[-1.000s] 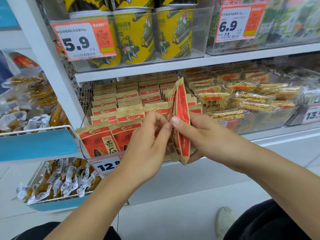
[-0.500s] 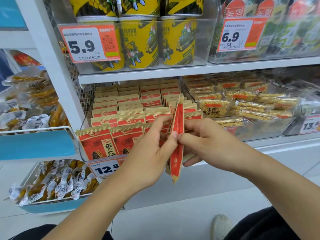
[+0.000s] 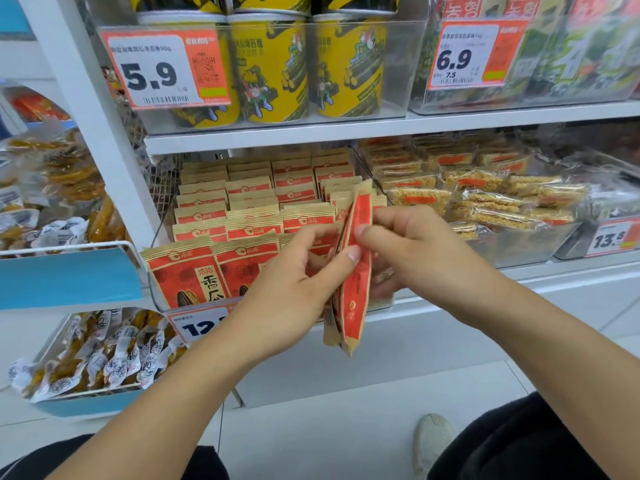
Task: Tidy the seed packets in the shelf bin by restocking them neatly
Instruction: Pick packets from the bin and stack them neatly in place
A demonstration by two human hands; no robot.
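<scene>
A thin stack of red and tan seed packets [image 3: 356, 271] stands on edge in front of the clear shelf bin [image 3: 156, 292], its lower end hanging below the bin's front. My left hand [image 3: 291, 289] pinches the stack from the left with thumb and fingers. From the right, my right hand [image 3: 415, 251] grips the same stack. Rows of the same seed packets [image 3: 249, 216] fill the bin behind, standing upright in several columns. The front right part of the bin is hidden by my hands.
Yellow snack cans [image 3: 273, 67] sit on the shelf above with a 5.9 price tag [image 3: 162, 71]. A bin of puffed rice bars [image 3: 485, 199] stands to the right. Blue trays of wrapped snacks [image 3: 97, 362] hang at the left. My shoe [image 3: 433, 441] rests on the floor.
The held packets have turned more edge-on and dropped slightly lower. Both hands have shifted a little with them while keeping their grip.
</scene>
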